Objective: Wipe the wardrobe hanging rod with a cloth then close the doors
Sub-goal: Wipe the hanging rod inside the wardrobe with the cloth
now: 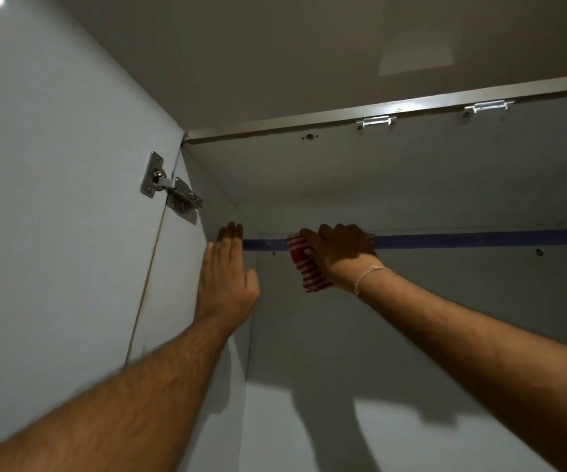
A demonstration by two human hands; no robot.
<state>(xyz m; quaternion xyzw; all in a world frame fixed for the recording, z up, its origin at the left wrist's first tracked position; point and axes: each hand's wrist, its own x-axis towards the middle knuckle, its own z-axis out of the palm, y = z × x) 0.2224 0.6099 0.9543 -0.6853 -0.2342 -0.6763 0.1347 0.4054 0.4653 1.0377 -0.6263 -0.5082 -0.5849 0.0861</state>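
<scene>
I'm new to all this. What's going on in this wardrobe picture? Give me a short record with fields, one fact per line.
place: inside an open wardrobe, seen from below
rod: blue hanging rod running across the back, left to right
cloth: red and white striped cloth pressed on the rod near its left end
right hand: right hand over the cloth, holding it to the rod
left hand: left hand flat and open against the left side panel
door: left door open, its metal hinge visible
wrist: thin bracelet on the right wrist

No legible text or labels
</scene>
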